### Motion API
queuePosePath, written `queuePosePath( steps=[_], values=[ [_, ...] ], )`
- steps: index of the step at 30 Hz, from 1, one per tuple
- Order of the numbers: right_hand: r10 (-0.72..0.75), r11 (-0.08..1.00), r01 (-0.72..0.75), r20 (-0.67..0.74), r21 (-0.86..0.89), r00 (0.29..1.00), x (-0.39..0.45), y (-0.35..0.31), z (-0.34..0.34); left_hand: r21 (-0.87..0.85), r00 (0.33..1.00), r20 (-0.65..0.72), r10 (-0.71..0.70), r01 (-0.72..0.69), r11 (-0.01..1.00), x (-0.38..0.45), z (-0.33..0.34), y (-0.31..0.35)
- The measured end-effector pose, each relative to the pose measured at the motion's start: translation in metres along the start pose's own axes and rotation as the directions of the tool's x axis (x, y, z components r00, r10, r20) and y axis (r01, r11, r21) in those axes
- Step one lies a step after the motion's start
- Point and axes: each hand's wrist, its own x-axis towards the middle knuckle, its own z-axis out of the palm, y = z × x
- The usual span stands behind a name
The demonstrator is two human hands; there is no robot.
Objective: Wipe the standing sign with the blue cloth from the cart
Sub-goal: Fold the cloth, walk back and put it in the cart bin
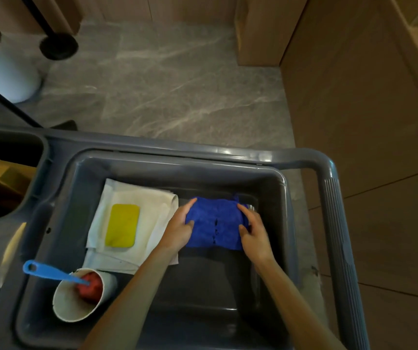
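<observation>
Blue cloth (215, 223) between both hands, beside white towel (132, 223).

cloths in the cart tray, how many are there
2: the blue cloth at the tray's right, held between the left hand and right hand, and a folded white cloth at the left under a yellow sponge. More may be hidden.

1 head-worn camera looks steeply down, close over the cart (334, 198) tray and floor.
</observation>
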Motion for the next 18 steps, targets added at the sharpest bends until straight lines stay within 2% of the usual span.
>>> queuePosePath(
  steps=[5, 8, 12, 15, 18],
  values=[
    [0.035, 0.997, -0.036, -0.004, -0.063, 0.999, 0.021, 0.005, 0.014, 0.007, 1.0, -0.019, -0.005, 0.005, 1.0, 0.019, 0.002, -0.007],
    [0.055, 0.992, -0.058, -0.022, -0.109, 0.998, 0.025, 0.008, 0.019, 0.038, 1.0, 0.022, -0.019, 0.018, 0.999, 0.027, 0.001, -0.01],
    [0.048, 0.977, -0.051, -0.018, -0.206, 0.999, 0.022, 0.009, 0.023, 0.197, 0.997, 0.074, 0.003, -0.017, 0.98, 0.032, 0.005, -0.016],
    [0.025, 0.96, -0.023, 0.004, -0.278, 1.0, 0.018, 0.009, 0.025, 0.312, 0.997, 0.062, 0.038, -0.055, 0.948, 0.036, 0.01, -0.025],
    [0.043, 0.993, -0.048, -0.05, -0.106, 0.998, 0.015, 0.01, 0.027, 0.466, 0.99, 0.045, 0.133, -0.138, 0.874, 0.036, 0.016, -0.038]
  ],
)
